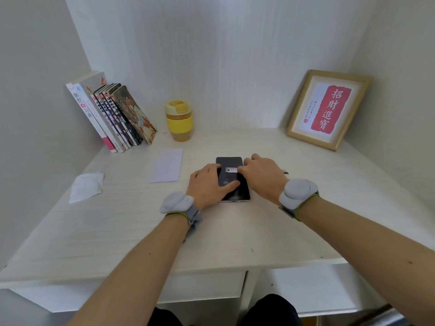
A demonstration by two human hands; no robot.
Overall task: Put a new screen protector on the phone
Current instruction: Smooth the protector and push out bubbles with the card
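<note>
Near the middle of the pale wood-grain counter [235,231] lies a black, flat rectangular phone [231,182], screen up, its long side running away from the person. A small white sticker tab with dark print [231,170] sits on the glass about a third of the way down.

Left hand [207,184] lies palm down over the phone's left edge, fingers fairly straight, with the thumb stretched flat across the lower screen; it presses rather than grips. Right hand [261,172] sits at the phone's right edge, fingers bent, their tips at the end of the sticker tab; whether they pinch the tab or only touch it cannot be made out. Both wrists carry grey padded bands with green trim.

Left of the phone, apart from it, a white rectangular paper sheet [166,165] lies flat, and farther left a crumpled white wipe [86,186]. At the back stand a leaning row of paperback books [110,116], a yellow lidded travel cup [179,120], and, to the right, a wooden picture frame with red calligraphy [328,109] propped against the wall.
</note>
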